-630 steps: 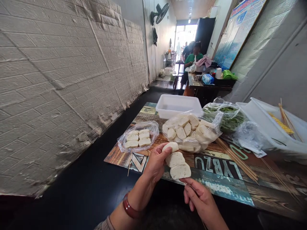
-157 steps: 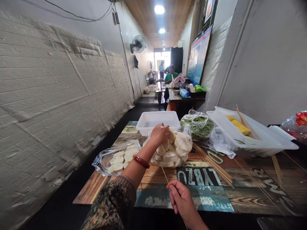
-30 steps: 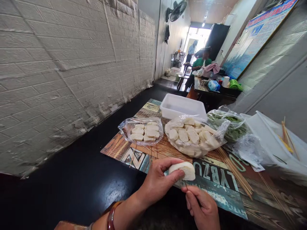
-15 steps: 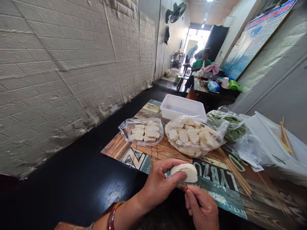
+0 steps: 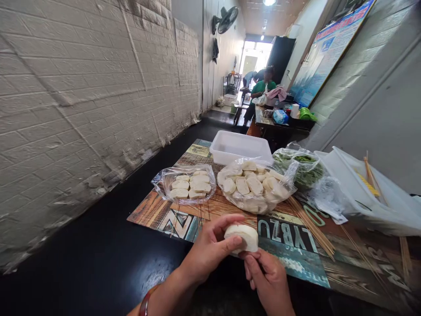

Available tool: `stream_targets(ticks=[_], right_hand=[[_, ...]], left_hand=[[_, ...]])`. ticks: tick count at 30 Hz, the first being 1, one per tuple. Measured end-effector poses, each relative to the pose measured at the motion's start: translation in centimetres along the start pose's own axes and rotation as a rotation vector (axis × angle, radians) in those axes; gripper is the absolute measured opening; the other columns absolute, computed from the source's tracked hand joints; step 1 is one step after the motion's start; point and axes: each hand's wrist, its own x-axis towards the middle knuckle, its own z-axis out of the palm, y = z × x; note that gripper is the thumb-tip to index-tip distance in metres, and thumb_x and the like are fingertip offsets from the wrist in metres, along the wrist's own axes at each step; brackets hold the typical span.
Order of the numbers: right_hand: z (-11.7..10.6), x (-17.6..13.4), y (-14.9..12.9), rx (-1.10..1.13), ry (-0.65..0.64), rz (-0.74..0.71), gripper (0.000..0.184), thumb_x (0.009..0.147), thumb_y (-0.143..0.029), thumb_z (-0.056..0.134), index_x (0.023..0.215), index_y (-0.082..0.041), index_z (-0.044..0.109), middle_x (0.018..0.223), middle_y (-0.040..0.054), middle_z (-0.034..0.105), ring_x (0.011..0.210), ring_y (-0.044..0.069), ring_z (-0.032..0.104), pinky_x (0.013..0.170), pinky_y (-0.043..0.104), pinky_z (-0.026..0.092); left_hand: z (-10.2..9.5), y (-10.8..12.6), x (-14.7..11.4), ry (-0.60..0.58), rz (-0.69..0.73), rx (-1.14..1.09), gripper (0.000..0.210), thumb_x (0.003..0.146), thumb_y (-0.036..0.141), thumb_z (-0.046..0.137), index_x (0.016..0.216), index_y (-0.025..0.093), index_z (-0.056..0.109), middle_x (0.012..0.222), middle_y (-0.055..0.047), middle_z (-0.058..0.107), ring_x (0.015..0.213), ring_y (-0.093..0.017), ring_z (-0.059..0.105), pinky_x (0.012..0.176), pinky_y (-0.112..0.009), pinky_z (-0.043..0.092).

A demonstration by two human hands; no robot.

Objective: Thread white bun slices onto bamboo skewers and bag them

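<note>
My left hand (image 5: 213,245) grips a thick white bun slice (image 5: 249,239) between thumb and fingers, above the table's near edge. My right hand (image 5: 268,276) is pinched closed just under the slice, its fingertips against the lower edge. The bamboo skewer in that pinch is almost wholly hidden by the fingers. Beyond the hands, a clear plastic bag (image 5: 226,199) lies open, heaped with loose bun slices (image 5: 254,185). To its left, skewered slices (image 5: 180,193) lie in rows on another clear bag (image 5: 158,182), their sticks pointing towards me.
A white plastic tub (image 5: 241,147) stands at the table's far end. On the right are loose bamboo skewers (image 5: 312,228), a bag of green leaves (image 5: 307,171) and a tilted white bin (image 5: 345,175) holding sticks. A person in green (image 5: 263,86) sits at a farther table; a wall runs along the left.
My right hand has come up against the slice, and the short stretch of skewer seen between them is now hidden. The slice has turned slightly. The whole view has shifted a little.
</note>
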Motion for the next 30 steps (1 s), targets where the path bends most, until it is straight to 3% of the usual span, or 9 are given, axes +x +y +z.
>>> stream_targets(ticks=[3, 7, 14, 18, 22, 25, 30], right_hand=[[0.1, -0.1, 0.3, 0.046, -0.047, 0.043, 0.027, 0.094, -0.033, 0.052, 0.082, -0.017, 0.070, 0.052, -0.0038, 0.059, 0.037, 0.010, 0.054, 0.045, 0.021, 0.043], [0.4, -0.2, 0.8, 0.099, -0.065, 0.107, 0.030, 0.096, -0.036, 0.049, 0.090, -0.017, 0.071, 0.051, -0.0052, 0.054, 0.038, 0.010, 0.051, 0.044, 0.020, 0.041], [0.6, -0.2, 1.2, 0.125, -0.015, 0.129, 0.033, 0.097, -0.038, 0.048, 0.089, -0.017, 0.072, 0.047, -0.0059, 0.049, 0.040, 0.010, 0.048, 0.044, 0.020, 0.040], [0.2, -0.1, 1.7, 0.202, -0.016, 0.198, 0.036, 0.096, -0.043, 0.049, 0.094, -0.015, 0.071, 0.047, -0.0062, 0.048, 0.039, 0.010, 0.045, 0.042, 0.020, 0.037], [0.0, 0.8, 2.7, 0.305, 0.002, 0.264, 0.042, 0.093, -0.051, 0.051, 0.097, -0.013, 0.070, 0.047, -0.0070, 0.046, 0.039, 0.009, 0.039, 0.040, 0.020, 0.032], [0.2, 1.7, 3.6, 0.398, -0.028, 0.286, 0.044, 0.092, -0.053, 0.052, 0.097, -0.013, 0.069, 0.047, -0.0078, 0.045, 0.037, 0.008, 0.037, 0.039, 0.020, 0.030], [0.3, 2.0, 4.8, 0.464, -0.052, 0.264, 0.040, 0.093, -0.050, 0.054, 0.096, -0.014, 0.070, 0.048, -0.0074, 0.047, 0.038, 0.007, 0.039, 0.041, 0.018, 0.031]], left_hand=[[-0.4, -0.5, 0.5, 0.062, -0.022, 0.056, 0.031, 0.071, 0.038, 0.080, 0.093, 0.017, 0.075, 0.087, -0.005, 0.075, 0.075, -0.014, 0.063, 0.069, -0.021, 0.047], [-0.9, -1.0, 1.0, 0.144, -0.006, 0.095, 0.031, 0.073, 0.041, 0.078, 0.092, 0.017, 0.075, 0.085, -0.005, 0.075, 0.073, -0.013, 0.062, 0.067, -0.021, 0.045], [-0.3, -1.6, 1.7, 0.145, -0.033, 0.130, 0.033, 0.071, 0.043, 0.079, 0.088, 0.014, 0.076, 0.082, -0.006, 0.075, 0.071, -0.014, 0.061, 0.067, -0.022, 0.045], [-0.5, -1.5, 2.6, 0.102, -0.039, 0.125, 0.043, 0.070, 0.042, 0.080, 0.103, 0.015, 0.073, 0.092, -0.008, 0.075, 0.081, -0.018, 0.065, 0.073, -0.026, 0.047], [-1.7, -0.9, 4.5, 0.148, 0.086, 0.189, 0.044, 0.076, 0.045, 0.074, 0.109, 0.015, 0.069, 0.096, -0.009, 0.075, 0.086, -0.020, 0.066, 0.080, -0.030, 0.049], [-2.8, -0.4, 6.5, 0.198, 0.195, 0.389, 0.033, 0.083, 0.041, 0.067, 0.103, 0.015, 0.071, 0.094, -0.009, 0.074, 0.086, -0.020, 0.067, 0.082, -0.031, 0.050], [-3.8, 0.6, 10.1, 0.193, 0.466, 0.957, 0.021, 0.089, 0.025, 0.054, 0.098, 0.017, 0.072, 0.098, -0.010, 0.073, 0.094, -0.022, 0.066, 0.082, -0.031, 0.050]])
